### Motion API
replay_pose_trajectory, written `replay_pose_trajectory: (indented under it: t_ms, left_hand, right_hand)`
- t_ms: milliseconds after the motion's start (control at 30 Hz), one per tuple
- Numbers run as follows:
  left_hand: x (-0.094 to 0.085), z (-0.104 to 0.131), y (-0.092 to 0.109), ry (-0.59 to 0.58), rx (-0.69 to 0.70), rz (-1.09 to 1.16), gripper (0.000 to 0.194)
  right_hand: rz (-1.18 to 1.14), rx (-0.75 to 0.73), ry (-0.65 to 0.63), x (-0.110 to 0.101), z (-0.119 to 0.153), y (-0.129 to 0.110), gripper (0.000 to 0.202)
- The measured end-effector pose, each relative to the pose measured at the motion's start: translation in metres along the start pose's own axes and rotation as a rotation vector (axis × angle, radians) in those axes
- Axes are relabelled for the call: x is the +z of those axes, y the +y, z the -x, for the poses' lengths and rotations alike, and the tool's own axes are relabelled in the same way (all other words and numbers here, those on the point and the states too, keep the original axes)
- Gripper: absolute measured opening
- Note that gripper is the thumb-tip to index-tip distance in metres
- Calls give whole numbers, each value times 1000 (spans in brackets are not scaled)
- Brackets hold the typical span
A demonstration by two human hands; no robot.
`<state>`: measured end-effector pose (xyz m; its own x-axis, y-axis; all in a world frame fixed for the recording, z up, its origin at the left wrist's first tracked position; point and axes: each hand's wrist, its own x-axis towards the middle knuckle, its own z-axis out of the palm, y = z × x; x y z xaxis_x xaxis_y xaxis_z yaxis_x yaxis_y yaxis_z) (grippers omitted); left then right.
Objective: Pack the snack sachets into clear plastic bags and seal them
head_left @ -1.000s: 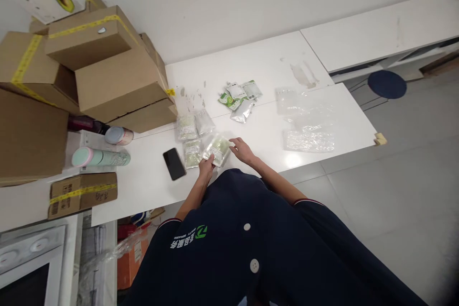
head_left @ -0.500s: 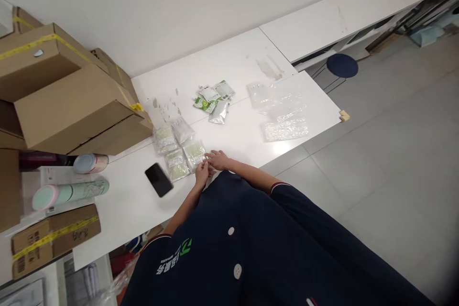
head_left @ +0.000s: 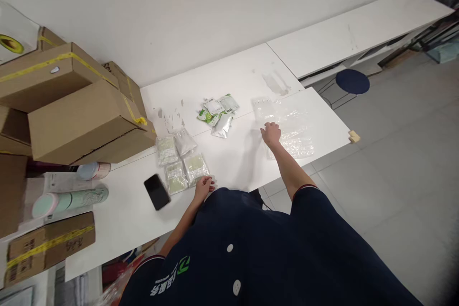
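My right hand (head_left: 271,133) is over the left edge of the clear plastic bags (head_left: 296,122), its fingers apart and nothing seen in them. Near the table's front edge, my left hand (head_left: 204,188) rests beside the lower right wrapped packet (head_left: 196,168), fingers slightly curled; whether it holds anything is too small to tell. Three more packets in clear wrap lie against that one: a green one (head_left: 176,178), another green one (head_left: 167,149) and a whitish one (head_left: 185,142). Behind them sits a loose pile of green, white and silver pouches (head_left: 218,111).
A black phone (head_left: 157,191) lies left of the packets. Farther left are a mint bottle (head_left: 70,202), a jar (head_left: 93,170) and cardboard boxes (head_left: 89,124). A blue stool (head_left: 352,81) stands past the white table (head_left: 233,153), whose right corner has a beige guard (head_left: 354,136).
My right hand has left the lower right packet and moved right to the clear bags. My left hand stays by the packet. The whole view has shifted a little.
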<state>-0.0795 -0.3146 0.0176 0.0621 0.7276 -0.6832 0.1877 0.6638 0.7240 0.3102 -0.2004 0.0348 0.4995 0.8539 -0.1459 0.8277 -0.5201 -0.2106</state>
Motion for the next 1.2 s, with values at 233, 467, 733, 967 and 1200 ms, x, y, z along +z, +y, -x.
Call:
replay_pose_trajectory:
  t_ms: [233,467,733,967,1200]
  left_hand:
    - [4,2,1,4,110,-198,29]
    - [-2,2,4,18,108,-230,31]
    - [16,-8,53,-44,139,4,41]
    - [35,0,100,-431,-85,633,54]
    - [4,0,74,-384,42,861,14]
  right_hand:
    - [217,-81,-69,24,-52,-2,66]
    - [-146,-3,37,16,-66,-7,38]
    - [-1385,261,294,-68,-9,-33,43]
    - [-1449,131,-67,-65,120,-101,53]
    - [-1370,65,-268,-65,153,-108,56]
